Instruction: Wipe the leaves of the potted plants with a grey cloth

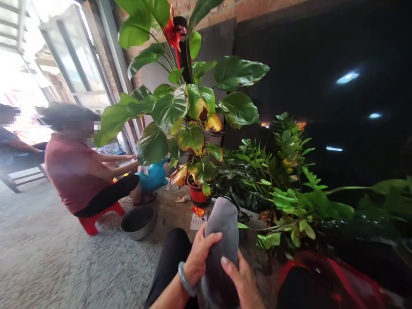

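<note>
In front of my lap I hold up a long, grey, soft-looking piece with a rounded top (222,223), shaped like a sock or a slipper sole; its exact kind is not clear. My left hand (200,256), with a pale bangle (186,279) at the wrist, grips its left side, thumb across the front. My right hand (240,274) clasps the lower right side, its thumb also lying on the front face. The fingers behind the piece are hidden. Its lower end runs down between my forearms.
A tall leafy plant (170,105) in a red pot (197,194) stands ahead, with more greenery (299,201) to the right. A grey basin (139,223) lies left of my knee. Beyond it, a person (75,171) sits on a red stool (92,223); another person sits at far left.
</note>
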Available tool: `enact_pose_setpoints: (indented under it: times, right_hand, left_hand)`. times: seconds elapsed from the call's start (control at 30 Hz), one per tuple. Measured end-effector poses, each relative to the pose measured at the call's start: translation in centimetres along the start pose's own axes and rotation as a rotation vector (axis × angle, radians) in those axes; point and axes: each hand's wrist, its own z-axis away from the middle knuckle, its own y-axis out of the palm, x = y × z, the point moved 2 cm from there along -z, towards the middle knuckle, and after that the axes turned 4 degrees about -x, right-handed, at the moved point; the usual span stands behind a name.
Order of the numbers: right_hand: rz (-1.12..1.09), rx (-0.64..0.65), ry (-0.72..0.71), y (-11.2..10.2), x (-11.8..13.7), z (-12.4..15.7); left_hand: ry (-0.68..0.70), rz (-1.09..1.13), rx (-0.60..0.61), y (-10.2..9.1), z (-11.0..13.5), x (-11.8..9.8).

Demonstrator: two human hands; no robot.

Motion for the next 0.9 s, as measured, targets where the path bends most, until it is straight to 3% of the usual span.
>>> enact_pose_setpoints:
  times: [0.13, 0.27, 0.43, 0.57, 0.67, 0.8, 0.9]
  right_hand:
    - [0.074, -0.063, -0.033, 0.6, 0.1, 0.0]
    - [0.087, -0.128, 0.035, -0.2, -0.7, -0.7]
    - [0.067, -0.135, 0.034, -0.6, -1.0, -1.5]
    - [0.112, -0.271, 0.068, -1.4, -1.6, -2.0]
    - [0.098, -0.279, 0.112, -2.1, -1.4, -2.5]
    - [0.067, -0.199, 0.154, -2.2, 1.4, -3.0]
    - [0.06, -0.244, 0.089, -1.5, 4.7, -3.8]
  left_hand:
    - [-0.098, 0.171, -0.131, 0.8, 0.5, 2.6]
    - [-0.157, 0.234, -0.209, 2.1, 1.2, 2.9]
    - [0.032, 0.011, -0.249, 2.8, 1.2, 2.3]
    - [0.077, -0.142, -0.207, 1.7, 0.2, 3.6]
    - [0.062, -0.164, -0.164, 0.9, -0.5, 4.5]
    - [0.063, -0.16, -0.071, 1.1, -0.9, 4.0]
    - [0.091, -0.186, -0.014, 1.4, -1.2, 2.4]
